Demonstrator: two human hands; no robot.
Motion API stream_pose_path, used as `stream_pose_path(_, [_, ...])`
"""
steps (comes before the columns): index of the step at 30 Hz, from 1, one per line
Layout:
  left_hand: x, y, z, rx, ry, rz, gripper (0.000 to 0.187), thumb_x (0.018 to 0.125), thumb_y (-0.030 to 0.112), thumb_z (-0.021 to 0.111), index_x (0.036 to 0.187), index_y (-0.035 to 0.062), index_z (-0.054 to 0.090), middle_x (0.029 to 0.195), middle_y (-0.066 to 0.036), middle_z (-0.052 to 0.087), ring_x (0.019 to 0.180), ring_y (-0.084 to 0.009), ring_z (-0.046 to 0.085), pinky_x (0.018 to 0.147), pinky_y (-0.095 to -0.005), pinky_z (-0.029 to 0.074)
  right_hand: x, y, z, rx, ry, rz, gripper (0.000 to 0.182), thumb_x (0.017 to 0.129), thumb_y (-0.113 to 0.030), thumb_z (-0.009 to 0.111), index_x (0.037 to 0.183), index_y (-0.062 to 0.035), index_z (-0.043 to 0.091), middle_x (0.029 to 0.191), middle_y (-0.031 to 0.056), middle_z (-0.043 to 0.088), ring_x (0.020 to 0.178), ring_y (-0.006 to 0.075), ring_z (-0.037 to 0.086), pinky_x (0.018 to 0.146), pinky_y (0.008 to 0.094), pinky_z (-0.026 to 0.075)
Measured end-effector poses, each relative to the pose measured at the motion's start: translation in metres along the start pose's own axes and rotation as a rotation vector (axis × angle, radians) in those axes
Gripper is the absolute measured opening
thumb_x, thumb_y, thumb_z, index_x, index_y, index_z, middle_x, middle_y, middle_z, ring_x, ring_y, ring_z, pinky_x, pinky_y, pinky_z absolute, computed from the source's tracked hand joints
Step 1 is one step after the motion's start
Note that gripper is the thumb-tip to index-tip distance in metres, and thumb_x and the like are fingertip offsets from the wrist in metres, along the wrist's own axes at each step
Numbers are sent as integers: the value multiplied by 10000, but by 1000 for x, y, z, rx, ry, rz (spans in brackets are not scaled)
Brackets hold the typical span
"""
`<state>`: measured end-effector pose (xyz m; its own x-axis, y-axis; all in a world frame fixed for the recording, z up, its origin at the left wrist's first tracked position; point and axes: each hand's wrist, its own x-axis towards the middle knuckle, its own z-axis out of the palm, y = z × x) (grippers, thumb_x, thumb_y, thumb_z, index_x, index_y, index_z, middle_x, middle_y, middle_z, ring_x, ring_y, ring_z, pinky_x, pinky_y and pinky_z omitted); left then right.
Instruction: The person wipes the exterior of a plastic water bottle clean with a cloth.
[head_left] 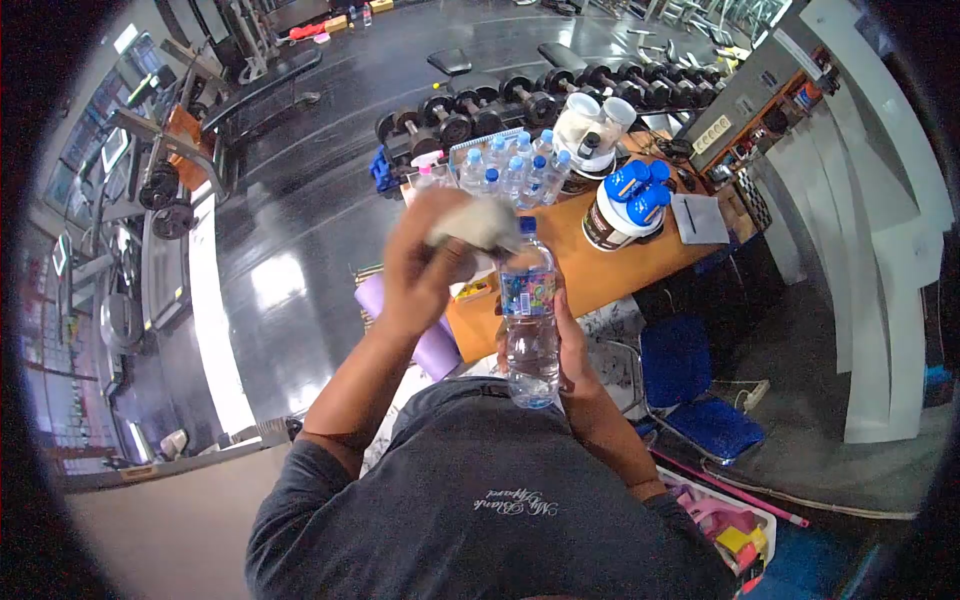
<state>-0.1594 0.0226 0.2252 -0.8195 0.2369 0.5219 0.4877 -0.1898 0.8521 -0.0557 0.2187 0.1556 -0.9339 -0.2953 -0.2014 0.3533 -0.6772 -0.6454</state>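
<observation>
In front of my chest stands a clear plastic water bottle (pixel 532 340) with a blue cap and a colourful label, held upright. My right hand (pixel 573 345) is wrapped round its lower half from behind and the right side. A pale, crumpled cloth (pixel 478 222) is bunched in my left hand (pixel 420 265), which is raised beside the bottle's neck. Motion smears the cloth and the fingers on it. The cloth's edge overlaps the bottle near the cap in this view. Beyond my hands, several capped water bottles (pixel 515 172) stand grouped on the orange-brown table (pixel 640 262).
A white tub (pixel 608 222) with blue-lidded containers (pixel 640 190) stands right on the table, near a notepad (pixel 700 219). A purple rolled mat (pixel 410 325) leans at the table's left. A blue chair (pixel 690 385) is at right. Dumbbells (pixel 530 98) line a rack behind.
</observation>
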Motion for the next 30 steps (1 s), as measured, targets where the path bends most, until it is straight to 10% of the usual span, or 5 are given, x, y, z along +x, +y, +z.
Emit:
stream_pose_path(3, [-8,-8,21,299,-200,143,479,737,-75,661,1205,31,665,1180,-174,619,1119,-365,602,986,-419,478,5,-3,-12,13,-48,-39,730,1029,-673,400,1386,-43,489,972,180,696,740,292,725,656,408,606])
stream_pose_path(9, [-49,-5,47,299,-499,245,462,733,48,641,1191,39,699,1195,-181,619,1137,-371,603,1001,-455,470,26,-14,-30,89,80,-228,760,1022,-609,511,1625,-230,244,1386,160,569,1186,272,625,963,423,564])
stream_pose_path(19, [5,-2,45,590,-153,-36,464,888,157,751,1314,66,592,1220,-203,569,1092,-422,587,935,-474,506,14,-12,-2,-163,-38,-268,655,1094,-539,345,1654,-279,127,1312,156,602,907,271,729,714,392,639])
stream_pose_path(22, [-11,6,55,946,-81,170,492,902,157,755,1351,101,562,1334,-224,452,1134,-443,565,917,-517,516,23,-13,-19,-192,-2,-316,666,1103,-520,340,1658,-214,136,1418,123,530,1087,254,672,860,387,614])
stream_pose_path(30, [-64,-19,59,511,-321,-96,488,869,69,727,1331,82,571,1271,-206,494,1109,-380,603,963,-422,516,33,-16,-37,-296,99,-531,691,1092,-519,413,1649,-180,184,1539,98,425,1318,253,532,1085,398,475])
